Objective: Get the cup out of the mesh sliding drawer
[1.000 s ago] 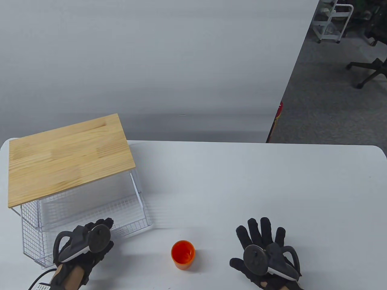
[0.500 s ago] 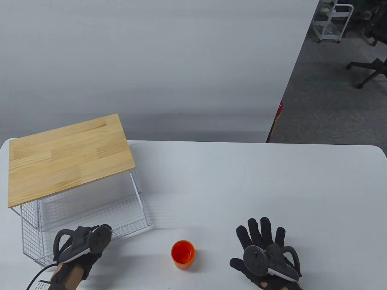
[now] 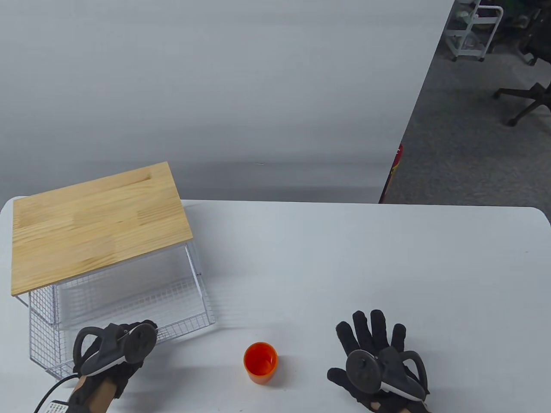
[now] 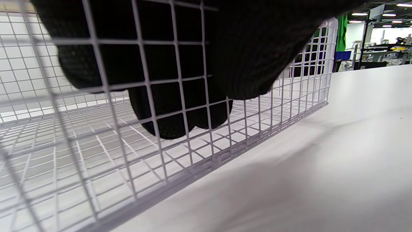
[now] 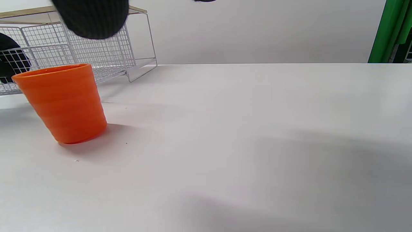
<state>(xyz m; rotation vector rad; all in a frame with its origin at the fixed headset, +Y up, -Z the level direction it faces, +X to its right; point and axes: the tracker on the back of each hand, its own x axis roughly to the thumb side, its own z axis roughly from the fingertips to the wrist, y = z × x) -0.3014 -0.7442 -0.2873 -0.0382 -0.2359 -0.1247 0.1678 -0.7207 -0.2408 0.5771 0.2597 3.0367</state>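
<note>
The orange cup [image 3: 260, 362] stands upright on the white table, outside the mesh drawer [image 3: 185, 328], between my hands. It shows at the left in the right wrist view [image 5: 62, 101]. The drawer is pulled out from under the wooden-topped rack [image 3: 94, 223] and looks empty. My left hand [image 3: 144, 330] grips the drawer's front wall. In the left wrist view its fingers [image 4: 180, 119] hang inside behind the mesh [image 4: 225, 141]. My right hand [image 3: 372, 331] rests flat on the table, fingers spread, right of the cup and apart from it.
The white table [image 3: 344, 258] stretches to the right and back. A grey wall panel stands behind it. The rack's wire frame [image 5: 141, 42] stands left of the cup. An office chair [image 3: 525, 99] and a cart are far off on the floor.
My left hand has shifted a little left and toward me on the drawer's front wall, and the drawer has slid slightly left. The cup and my right hand have not moved.
</note>
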